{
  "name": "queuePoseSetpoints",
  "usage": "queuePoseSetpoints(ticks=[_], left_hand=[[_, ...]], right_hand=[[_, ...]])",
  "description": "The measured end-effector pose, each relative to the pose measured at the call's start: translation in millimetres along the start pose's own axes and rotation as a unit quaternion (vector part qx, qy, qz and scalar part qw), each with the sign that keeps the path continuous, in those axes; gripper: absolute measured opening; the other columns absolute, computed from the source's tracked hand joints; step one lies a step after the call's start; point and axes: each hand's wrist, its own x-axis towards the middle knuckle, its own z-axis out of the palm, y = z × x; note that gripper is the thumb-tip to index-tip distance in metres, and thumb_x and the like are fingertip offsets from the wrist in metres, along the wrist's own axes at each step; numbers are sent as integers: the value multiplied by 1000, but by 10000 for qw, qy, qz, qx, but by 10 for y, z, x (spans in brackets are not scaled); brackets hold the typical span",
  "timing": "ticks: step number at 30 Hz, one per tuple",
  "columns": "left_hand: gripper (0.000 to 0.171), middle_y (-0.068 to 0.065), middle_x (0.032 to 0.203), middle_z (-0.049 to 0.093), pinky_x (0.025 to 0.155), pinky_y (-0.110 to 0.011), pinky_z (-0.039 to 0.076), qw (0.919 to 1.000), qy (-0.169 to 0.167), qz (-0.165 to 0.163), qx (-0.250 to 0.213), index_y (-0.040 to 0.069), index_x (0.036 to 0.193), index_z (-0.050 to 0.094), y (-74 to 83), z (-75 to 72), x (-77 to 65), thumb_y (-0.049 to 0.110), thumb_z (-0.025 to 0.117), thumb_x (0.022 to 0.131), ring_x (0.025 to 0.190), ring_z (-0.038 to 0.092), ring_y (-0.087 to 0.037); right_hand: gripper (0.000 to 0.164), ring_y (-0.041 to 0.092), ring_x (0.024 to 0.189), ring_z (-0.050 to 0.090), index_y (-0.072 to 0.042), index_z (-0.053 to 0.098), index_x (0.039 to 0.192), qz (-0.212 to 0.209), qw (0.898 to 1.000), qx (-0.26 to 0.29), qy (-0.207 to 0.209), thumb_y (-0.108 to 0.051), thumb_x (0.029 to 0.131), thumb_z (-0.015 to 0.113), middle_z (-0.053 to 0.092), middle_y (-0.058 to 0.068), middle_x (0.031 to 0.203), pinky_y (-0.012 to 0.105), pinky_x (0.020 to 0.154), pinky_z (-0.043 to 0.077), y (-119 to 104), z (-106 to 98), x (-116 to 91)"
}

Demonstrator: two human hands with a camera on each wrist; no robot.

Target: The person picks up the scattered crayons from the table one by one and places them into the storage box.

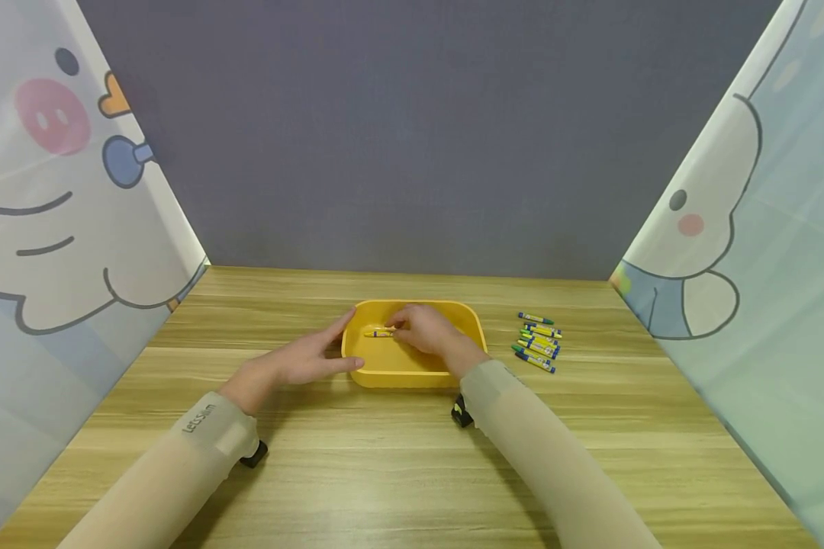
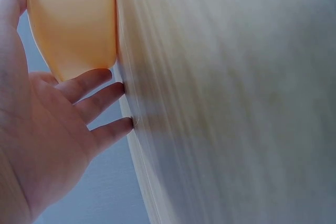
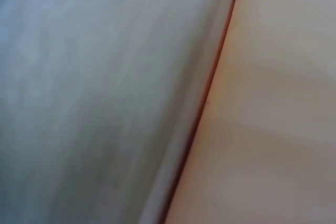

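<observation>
A yellow plastic tray with rounded corners sits on the wooden table. My left hand braces its left end, thumb at the front rim and fingers spread along the side. The left wrist view shows those fingers fairly straight against the outside of the tray. Inside the tray lies a yellow-and-blue crayon. My right hand reaches in over the right side, its curled fingertips pinching the crayon's right end. The right wrist view catches only the tray's outer wall, with that hand out of sight.
Right of the tray, several crayons with yellow wrappers and green or blue ends lie in a loose group on the table. A dark grey panel stands behind the table, and cartoon-printed cloths hang at both sides.
</observation>
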Motion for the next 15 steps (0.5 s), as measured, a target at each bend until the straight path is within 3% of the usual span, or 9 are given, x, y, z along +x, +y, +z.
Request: queuePoseSetpoints(ticks=[4,8,11,15], left_hand=[[110,-17,178,36,130,-65,33,10000,-46,43,-3,25,179,-2,10,-11,9,69,64,103,157,48,-41],[110,-15,177,38,131,-64,33,9999,-90,61,-78,26,179,-2,15,-10,7,69,65,103,157,48,-39],[110,-15,177,38,131,-64,33,9999,-82,55,-109,27,179,-1,3,-2,4,69,66,102,158,47,-38],[110,-16,179,34,132,-66,30,10000,-20,38,-26,27,179,-1,4,-7,-2,69,66,102,160,43,-42]], right_hand=[[26,20,104,69,-11,80,131,160,9987,453,196,-15,107,74,76,7,121,39,101,59,-38,-53,-9],[26,17,80,66,-12,80,132,199,9950,929,323,-19,108,73,74,7,123,30,77,61,-73,-145,-47],[28,27,71,69,-11,78,135,138,9924,1166,381,-21,109,71,75,9,128,28,63,58,-70,-274,-103],[31,37,75,71,-10,78,136,65,9909,1188,627,-27,111,69,75,9,131,28,60,53,51,-515,-221]])
